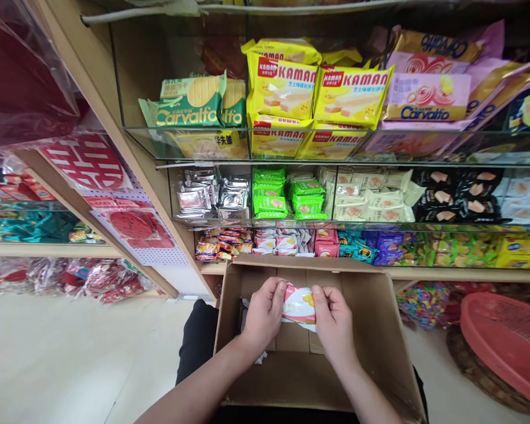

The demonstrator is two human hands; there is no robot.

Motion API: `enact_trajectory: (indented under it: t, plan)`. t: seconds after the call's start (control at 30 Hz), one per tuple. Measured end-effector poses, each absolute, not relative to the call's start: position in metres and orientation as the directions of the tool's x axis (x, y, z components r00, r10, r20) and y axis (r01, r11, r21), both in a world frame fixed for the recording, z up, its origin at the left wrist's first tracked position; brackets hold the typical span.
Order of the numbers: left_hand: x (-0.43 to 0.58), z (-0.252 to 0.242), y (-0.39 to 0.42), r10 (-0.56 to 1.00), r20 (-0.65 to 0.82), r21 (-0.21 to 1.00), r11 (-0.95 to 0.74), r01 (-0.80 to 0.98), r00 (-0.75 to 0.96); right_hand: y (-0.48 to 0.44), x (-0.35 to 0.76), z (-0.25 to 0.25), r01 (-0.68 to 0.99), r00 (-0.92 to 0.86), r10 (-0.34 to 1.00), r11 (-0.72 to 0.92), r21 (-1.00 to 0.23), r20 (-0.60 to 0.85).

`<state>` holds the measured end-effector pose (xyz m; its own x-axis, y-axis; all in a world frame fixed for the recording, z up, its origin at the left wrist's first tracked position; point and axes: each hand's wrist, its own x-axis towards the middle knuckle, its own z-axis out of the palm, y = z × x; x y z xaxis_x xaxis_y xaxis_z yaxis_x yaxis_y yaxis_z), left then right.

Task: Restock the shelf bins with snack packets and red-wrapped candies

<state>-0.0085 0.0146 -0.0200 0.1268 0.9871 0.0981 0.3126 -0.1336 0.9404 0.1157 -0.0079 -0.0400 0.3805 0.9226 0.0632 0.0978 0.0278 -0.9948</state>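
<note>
Both my hands hold one small pink and white snack packet (299,305) over an open cardboard box (380,330) that rests on my lap. My left hand (264,312) grips the packet's left end with curled fingers. My right hand (333,321) pinches its right end. Inside the box, a few more wrapped packets (246,312) show at the left wall, partly hidden by my left hand. Just beyond the box, the lowest shelf tray holds similar pink and white packets (285,241).
Glass shelves ahead carry yellow Kaman wafer bags (318,94), green Carvalfo bags (194,103), pink Carvalfo bags (428,94) and small silver, green and white packets. A red plastic basket (507,341) sits at the right. Red decorations (88,162) hang at the left above pale floor.
</note>
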Motion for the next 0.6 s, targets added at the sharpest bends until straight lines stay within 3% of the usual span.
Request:
enact_trajectory:
  t: [0.07, 0.17, 0.23, 0.3, 0.4, 0.47, 0.53, 0.6]
  plan:
    - [-0.012, -0.023, 0.019, 0.991, 0.079, 0.956, -0.106, 0.274, 0.106, -0.009, 0.121, -0.038, 0.092, 0.283, 0.956, 0.054, -0.994, 0.078]
    - [-0.019, -0.024, 0.027, 0.991, 0.018, 0.989, -0.038, 0.146, 0.134, -0.015, 0.133, -0.029, 0.22, -0.006, 0.973, 0.227, -0.949, 0.231]
    - [-0.022, -0.021, 0.033, 0.975, -0.046, 0.998, 0.035, 0.051, 0.216, -0.019, 0.139, -0.021, 0.36, -0.255, 0.921, 0.373, -0.855, 0.295]
    - [-0.022, -0.015, 0.036, 0.948, -0.108, 0.994, 0.106, 0.023, 0.3, -0.02, 0.144, -0.014, 0.461, -0.393, 0.862, 0.486, -0.742, 0.32]
    - [-0.022, 0.0, 0.041, 0.91, -0.192, 0.98, 0.158, 0.12, 0.368, -0.01, 0.149, -0.01, 0.518, -0.403, 0.805, 0.593, -0.617, 0.435]
    - [-0.026, 0.01, 0.049, 0.91, -0.164, 0.971, 0.081, 0.224, 0.38, 0.006, 0.154, -0.012, 0.535, -0.355, 0.783, 0.618, -0.576, 0.51]
    - [-0.035, 0.017, 0.063, 0.937, -0.024, 0.917, -0.119, 0.382, 0.348, 0.028, 0.161, -0.016, 0.549, -0.26, 0.812, 0.57, -0.612, 0.523]
    - [-0.047, 0.019, 0.083, 0.944, 0.118, 0.753, -0.288, 0.592, 0.31, 0.055, 0.169, -0.02, 0.536, -0.116, 0.89, 0.429, -0.727, 0.44]
